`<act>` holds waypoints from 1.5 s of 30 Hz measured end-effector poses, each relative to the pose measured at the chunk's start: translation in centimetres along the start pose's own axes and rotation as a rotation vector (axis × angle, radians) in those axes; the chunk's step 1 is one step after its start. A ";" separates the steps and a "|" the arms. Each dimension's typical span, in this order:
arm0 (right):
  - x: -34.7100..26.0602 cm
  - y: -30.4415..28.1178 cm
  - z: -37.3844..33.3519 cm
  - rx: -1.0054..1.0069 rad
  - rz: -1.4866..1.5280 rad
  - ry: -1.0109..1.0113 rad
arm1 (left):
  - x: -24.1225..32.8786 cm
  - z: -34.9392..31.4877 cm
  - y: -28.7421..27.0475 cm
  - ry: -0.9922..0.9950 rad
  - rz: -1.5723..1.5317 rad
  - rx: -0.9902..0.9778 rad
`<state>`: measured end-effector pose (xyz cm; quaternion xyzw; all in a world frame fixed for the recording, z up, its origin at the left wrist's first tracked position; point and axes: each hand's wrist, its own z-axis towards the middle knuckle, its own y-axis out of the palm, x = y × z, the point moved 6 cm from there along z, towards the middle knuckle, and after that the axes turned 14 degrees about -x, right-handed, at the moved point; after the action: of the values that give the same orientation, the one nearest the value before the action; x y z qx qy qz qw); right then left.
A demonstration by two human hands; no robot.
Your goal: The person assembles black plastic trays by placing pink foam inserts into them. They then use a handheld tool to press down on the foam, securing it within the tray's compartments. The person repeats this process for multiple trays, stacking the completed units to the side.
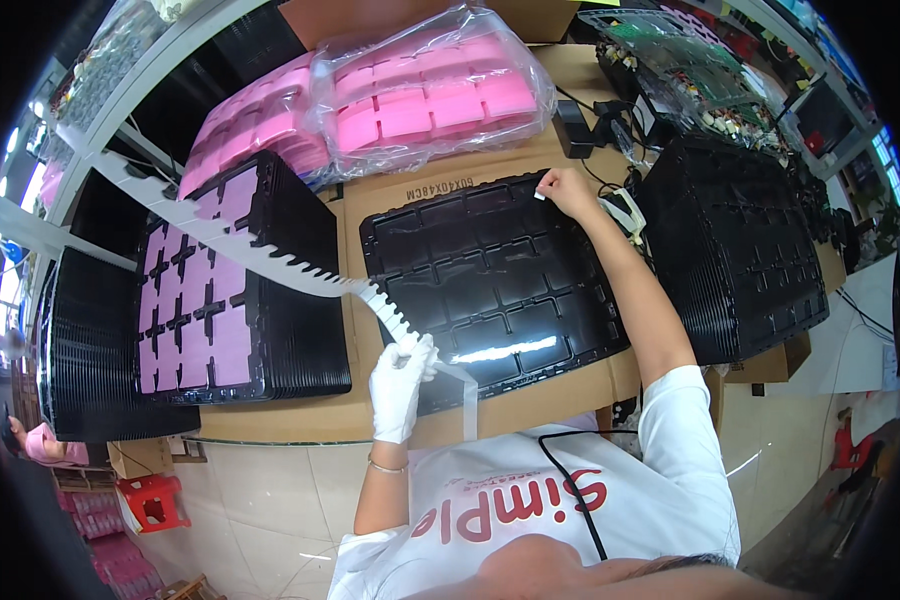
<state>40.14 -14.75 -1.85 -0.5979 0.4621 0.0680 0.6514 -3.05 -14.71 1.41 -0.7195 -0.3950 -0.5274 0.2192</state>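
My left hand point(398, 392), in a white glove, is closed around a long white strip point(260, 258) with notches along its edge. The strip runs up to the far left, and a pale, translucent length point(470, 395) hangs beside the glove. My bare right hand point(567, 192) is closed in a pinch on a small white piece point(540, 196) at the far right corner of a black plastic tray point(490, 275). Molded compartments divide this shiny tray, which lies on cardboard in front of me.
Left of the tray stand a stack of black trays point(305, 290) with pink pads point(195, 330) and another black stack point(85, 340). A further tray stack point(740, 250) is at right. Bagged pink foam point(430, 95), a black adapter point(573, 130) and circuit boards point(685, 75) lie behind.
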 end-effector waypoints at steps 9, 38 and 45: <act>-0.2 -0.1 1.7 -0.171 -0.223 -0.039 | -0.7 0.3 0.0 -0.041 0.053 -0.031; -4.4 1.4 -9.1 -0.307 1.500 -0.237 | 0.2 -0.3 0.3 -0.016 -0.055 -0.075; -10.7 11.7 -23.0 -0.614 1.136 0.054 | 0.2 -1.4 3.7 -0.004 -0.128 -0.146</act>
<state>14.65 -25.98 0.34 -0.4207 0.6824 0.5163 0.3015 -0.87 -17.85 2.46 -0.7080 -0.4011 -0.5662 0.1315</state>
